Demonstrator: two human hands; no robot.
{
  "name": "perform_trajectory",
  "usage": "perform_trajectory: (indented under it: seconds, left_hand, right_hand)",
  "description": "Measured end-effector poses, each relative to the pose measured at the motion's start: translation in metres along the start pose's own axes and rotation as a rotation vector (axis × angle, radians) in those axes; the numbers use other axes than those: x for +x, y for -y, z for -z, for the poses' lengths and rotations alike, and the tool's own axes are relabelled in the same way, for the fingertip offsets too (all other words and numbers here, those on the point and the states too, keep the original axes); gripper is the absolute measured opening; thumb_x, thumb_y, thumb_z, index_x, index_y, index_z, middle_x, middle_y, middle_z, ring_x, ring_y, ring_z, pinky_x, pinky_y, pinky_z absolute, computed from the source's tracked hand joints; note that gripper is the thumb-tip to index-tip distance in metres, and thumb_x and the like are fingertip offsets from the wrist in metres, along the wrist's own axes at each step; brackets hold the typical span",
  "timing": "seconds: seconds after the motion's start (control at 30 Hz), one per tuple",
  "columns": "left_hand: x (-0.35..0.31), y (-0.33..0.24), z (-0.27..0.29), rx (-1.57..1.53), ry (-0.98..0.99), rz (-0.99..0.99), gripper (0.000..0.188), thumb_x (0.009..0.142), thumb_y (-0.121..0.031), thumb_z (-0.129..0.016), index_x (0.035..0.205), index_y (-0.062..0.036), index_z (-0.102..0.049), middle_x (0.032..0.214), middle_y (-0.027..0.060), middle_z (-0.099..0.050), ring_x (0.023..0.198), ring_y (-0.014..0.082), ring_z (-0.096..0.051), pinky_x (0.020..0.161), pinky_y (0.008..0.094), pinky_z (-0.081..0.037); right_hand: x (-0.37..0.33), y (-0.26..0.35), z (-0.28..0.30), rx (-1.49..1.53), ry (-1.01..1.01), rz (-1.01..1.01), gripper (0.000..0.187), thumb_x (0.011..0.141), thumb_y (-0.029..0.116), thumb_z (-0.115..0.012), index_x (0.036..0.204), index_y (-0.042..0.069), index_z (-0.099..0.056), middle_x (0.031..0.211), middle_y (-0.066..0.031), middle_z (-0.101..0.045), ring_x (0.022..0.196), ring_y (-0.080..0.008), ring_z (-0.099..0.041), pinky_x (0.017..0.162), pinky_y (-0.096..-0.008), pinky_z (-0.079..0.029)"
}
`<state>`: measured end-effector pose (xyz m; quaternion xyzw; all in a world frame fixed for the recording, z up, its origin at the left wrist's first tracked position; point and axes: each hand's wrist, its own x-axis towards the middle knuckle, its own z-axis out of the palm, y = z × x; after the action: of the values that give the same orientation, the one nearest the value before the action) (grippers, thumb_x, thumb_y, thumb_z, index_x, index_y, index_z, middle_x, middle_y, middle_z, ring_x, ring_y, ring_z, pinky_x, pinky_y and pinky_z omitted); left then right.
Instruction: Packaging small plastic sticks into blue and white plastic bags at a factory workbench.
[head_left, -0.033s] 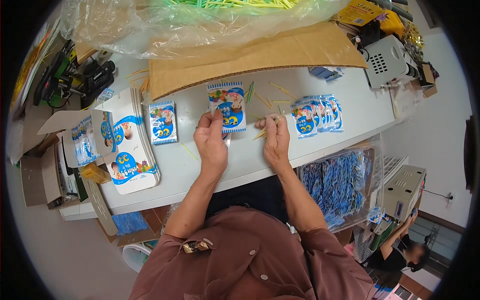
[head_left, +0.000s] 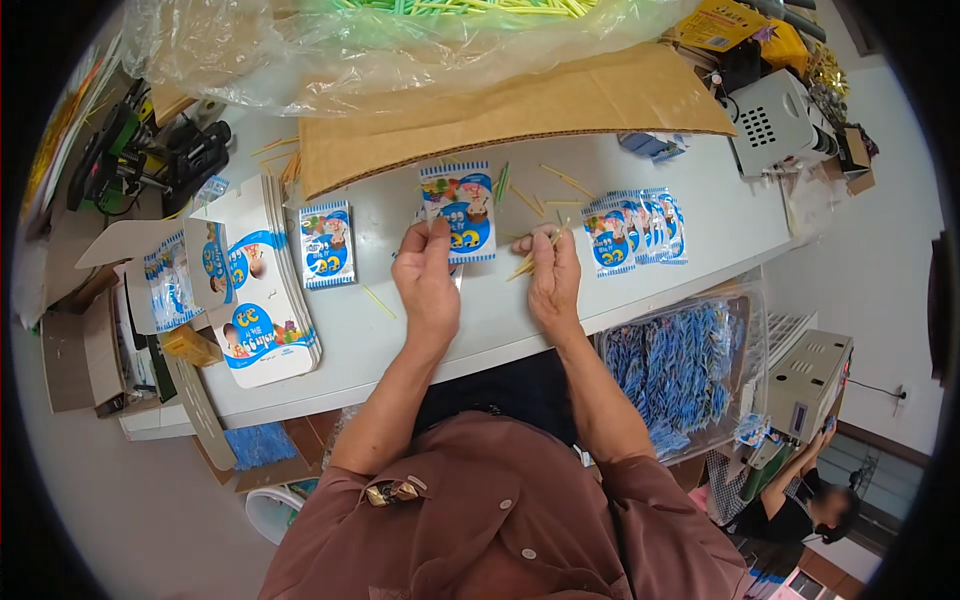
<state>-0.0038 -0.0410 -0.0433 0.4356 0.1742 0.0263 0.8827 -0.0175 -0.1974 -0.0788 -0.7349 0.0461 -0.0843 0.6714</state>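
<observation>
My left hand [head_left: 428,275] pinches a blue and white printed packet [head_left: 475,212] by its lower left side, thumb on top. Part of another packet shows behind that hand, mostly hidden. Beside it, my right hand [head_left: 553,280] is closed around a few thin yellow straw-like sticks [head_left: 522,268], whose ends poke out between thumb and fingers. More yellow sticks [head_left: 567,180] and some green ones [head_left: 501,185] lie scattered beyond the hands. A row of overlapping packets [head_left: 610,240] rests right of my right hand. Left of my left hand lies a neat stack of packets [head_left: 327,245].
Flat printed cartons [head_left: 265,335] and an open box of packets [head_left: 170,285] stand at left. A cardboard flap [head_left: 520,105] crosses the far side below a plastic bag of sticks [head_left: 470,8]. A clear tub of packets [head_left: 670,370] sits lower right; another person [head_left: 790,510] works beyond.
My left hand and its packet have shifted very slightly to the right. My right hand keeps its place with the sticks.
</observation>
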Motion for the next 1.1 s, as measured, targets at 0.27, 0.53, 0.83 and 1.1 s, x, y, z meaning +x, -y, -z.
perform_trajectory:
  seconds: [0.27, 0.53, 0.83, 1.1]
  left_hand:
    - [0.001, 0.007, -0.049, 0.019, 0.163, -0.239, 0.017, 0.099, -0.014, -0.058, 0.096, 0.0015, -0.062, 0.085, 0.0012, -0.065, 0.081, 0.0064, -0.057, 0.071, 0.0225, -0.048]
    - [0.005, 0.016, -0.056, 0.547, 0.526, -0.401, 0.018, 0.098, -0.014, -0.060, 0.105, 0.0025, -0.062, 0.087, 0.0060, -0.067, 0.078, 0.0084, -0.059, 0.070, 0.0231, -0.049]
    - [0.031, 0.031, -0.065, 0.837, 0.335, -0.999, 0.010, 0.089, -0.009, -0.070, 0.095, -0.0021, -0.067, 0.075, 0.0112, -0.067, 0.063, 0.0223, -0.065, 0.060, 0.0304, -0.052]
    - [0.044, 0.029, -0.086, 0.897, 0.495, -1.125, 0.012, 0.082, -0.005, -0.072, 0.093, -0.0056, -0.068, 0.076, 0.0116, -0.070, 0.061, 0.0294, -0.067, 0.055, 0.0340, -0.052]
  right_hand:
    - [0.003, 0.006, -0.006, -0.167, -0.037, 0.057, 0.019, 0.102, 0.016, -0.048, 0.109, -0.001, -0.054, 0.090, -0.0132, -0.067, 0.085, -0.0202, -0.065, 0.077, -0.0325, -0.050]
    - [0.002, -0.020, 0.002, -0.166, -0.028, 0.130, 0.024, 0.101, 0.012, -0.046, 0.118, -0.003, -0.054, 0.098, -0.0161, -0.067, 0.089, -0.0242, -0.064, 0.078, -0.0347, -0.050]
    - [0.007, -0.019, 0.000, -0.149, -0.008, 0.125, 0.029, 0.099, 0.013, -0.052, 0.122, -0.003, -0.054, 0.104, -0.0145, -0.066, 0.095, -0.0232, -0.063, 0.083, -0.0328, -0.049]
    - [0.004, -0.013, -0.003, -0.174, -0.024, 0.238, 0.023, 0.097, 0.014, -0.055, 0.113, -0.002, -0.056, 0.098, -0.0127, -0.065, 0.091, -0.0229, -0.062, 0.083, -0.0332, -0.049]
